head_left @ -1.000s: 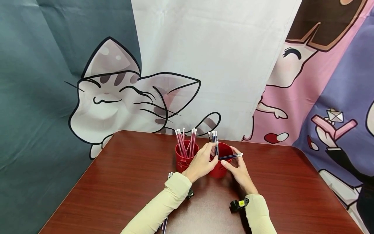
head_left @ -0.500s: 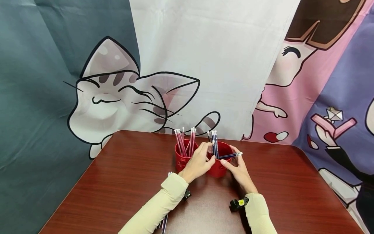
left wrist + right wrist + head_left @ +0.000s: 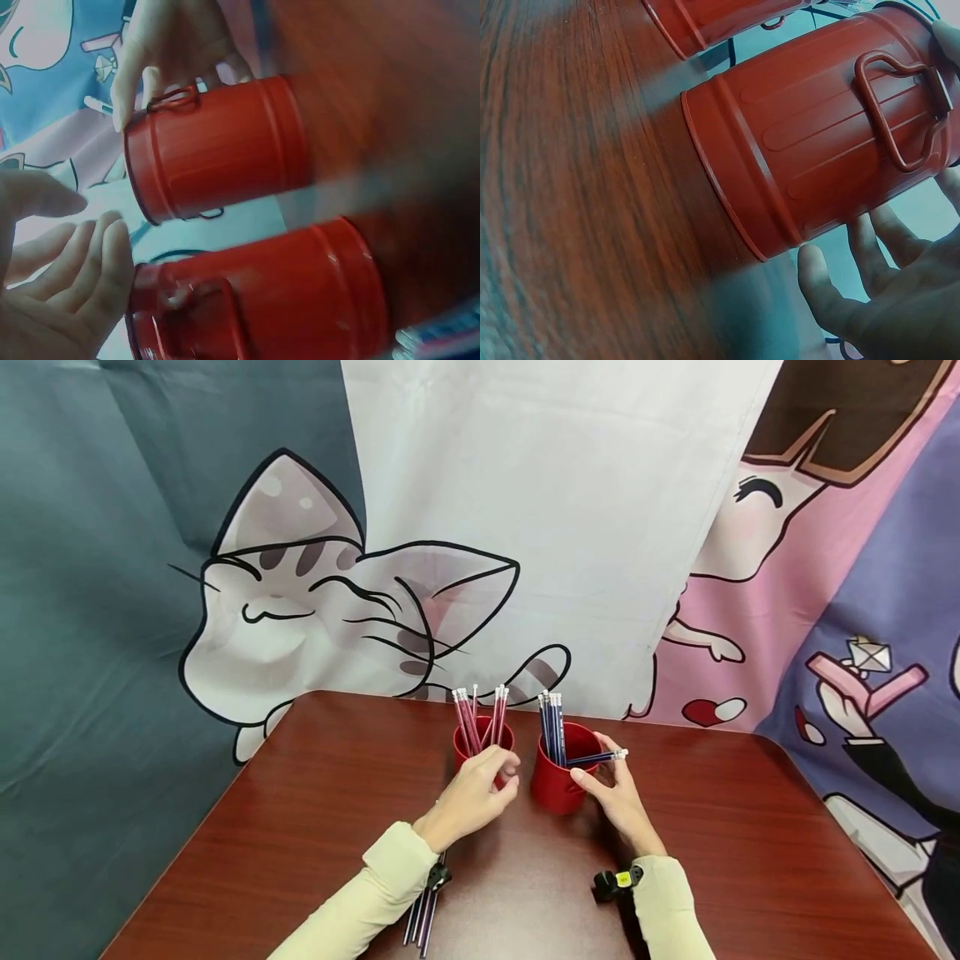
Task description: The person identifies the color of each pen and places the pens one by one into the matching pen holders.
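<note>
My right hand (image 3: pixel 621 810) grips the side and rim of the right red bucket (image 3: pixel 557 792), thumb at the front of the rim. Several dark blue pencils (image 3: pixel 553 731) stand in that bucket, white eraser ends up. One blue pencil (image 3: pixel 596 759) leans low across the rim beside the right hand. My left hand (image 3: pixel 467 797) hovers in front of the left red bucket (image 3: pixel 461 758), which holds several pink pencils (image 3: pixel 468 727). In the left wrist view the left hand's fingers (image 3: pixel 112 255) are loosely bent, apart from the thumb, with nothing between them.
Several more dark pencils (image 3: pixel 422 920) lie on the brown wooden table (image 3: pixel 300 827), under and beside the left forearm. A cartoon-printed cloth (image 3: pixel 555 510) hangs behind the table's far edge. Both wrists wear small black cameras (image 3: pixel 617 883).
My left hand has released a blue pencil into the right bucket, then drawn back left toward me. The pencil now stands with the others. My right hand keeps its hold on the bucket.
</note>
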`<state>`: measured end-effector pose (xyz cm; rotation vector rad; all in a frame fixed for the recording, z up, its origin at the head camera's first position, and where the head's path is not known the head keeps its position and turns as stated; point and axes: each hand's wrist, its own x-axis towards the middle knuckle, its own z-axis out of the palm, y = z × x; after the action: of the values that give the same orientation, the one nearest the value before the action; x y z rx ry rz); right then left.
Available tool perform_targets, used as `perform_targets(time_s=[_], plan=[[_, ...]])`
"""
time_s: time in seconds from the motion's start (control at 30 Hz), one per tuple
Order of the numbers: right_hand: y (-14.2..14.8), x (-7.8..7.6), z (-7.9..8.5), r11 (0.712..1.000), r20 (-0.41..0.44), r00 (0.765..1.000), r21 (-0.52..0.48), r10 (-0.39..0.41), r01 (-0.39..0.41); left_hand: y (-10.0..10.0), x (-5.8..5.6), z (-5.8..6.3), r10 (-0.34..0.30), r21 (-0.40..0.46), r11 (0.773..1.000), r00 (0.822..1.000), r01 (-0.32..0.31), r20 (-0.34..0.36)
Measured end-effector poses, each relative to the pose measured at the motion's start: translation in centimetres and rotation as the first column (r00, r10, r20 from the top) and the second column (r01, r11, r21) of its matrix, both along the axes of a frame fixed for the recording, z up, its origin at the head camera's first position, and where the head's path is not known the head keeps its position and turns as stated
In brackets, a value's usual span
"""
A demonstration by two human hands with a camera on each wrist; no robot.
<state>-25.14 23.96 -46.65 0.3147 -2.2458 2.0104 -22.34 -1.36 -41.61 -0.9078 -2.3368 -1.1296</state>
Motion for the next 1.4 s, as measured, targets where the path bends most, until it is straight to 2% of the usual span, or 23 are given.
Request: perform_targets(time_s=[0.07,0.17,0.27,0.33,0.47,0.63,0.77,0.93,1.07,1.27,1.4], plan=[[0.2,-0.1,-0.1,1.0,0.002,1.0,-0.006,-0.005,0.005,-0.9,0.5,-0.3,0.028,-0.047,0.999,1.0,-0.027,0.013],[0.3,0.0,0.1,1.0,0.008,1.0,-0.008,-0.002,0.002,-2.4,1.2,-0.8,0.103,-0.125,0.987,0.994,-0.099,0.024],[0.3,0.4,0.8,1.0,0.014,1.0,-0.01,0.006,-0.006,-3.7,1.9,-1.4,0.19,-0.18,0.968,0.98,-0.176,0.061],[0.3,0.8,1.5,1.0,0.011,1.0,-0.004,0.008,-0.008,-4.4,2.3,-1.7,0.229,-0.211,0.956,0.968,-0.205,0.098],[0.0,1.4,2.4,1.0,0.009,1.0,0.007,0.003,-0.003,-5.2,3.1,-2.6,0.273,-0.293,0.93,0.952,-0.223,0.14],[-0.3,1.6,2.7,1.0,0.004,1.0,0.004,0.028,-0.028,-5.5,4.2,-3.6,0.298,-0.38,0.898,0.943,-0.224,0.149],[-0.3,1.4,2.7,1.0,0.008,1.0,0.008,0.029,-0.029,-5.4,5.0,-3.8,0.324,-0.405,0.881,0.935,-0.243,0.144],[-0.2,1.2,2.6,1.0,0.024,1.0,0.005,0.02,-0.02,-5.1,5.5,-4.2,0.389,-0.419,0.857,0.91,-0.301,0.142],[-0.2,1.3,2.6,1.0,0.022,1.0,0.007,0.019,-0.02,-4.7,5.7,-4.3,0.405,-0.415,0.854,0.902,-0.314,0.151],[-0.5,1.5,2.6,0.999,0.026,0.999,0.001,0.044,-0.044,-4.3,6.2,-4.4,0.439,-0.423,0.837,0.888,-0.348,0.137],[-0.7,1.6,2.5,1.0,0.038,0.999,0.009,0.024,-0.025,-4.2,6.4,-4.3,0.437,-0.42,0.837,0.891,-0.351,0.127]])
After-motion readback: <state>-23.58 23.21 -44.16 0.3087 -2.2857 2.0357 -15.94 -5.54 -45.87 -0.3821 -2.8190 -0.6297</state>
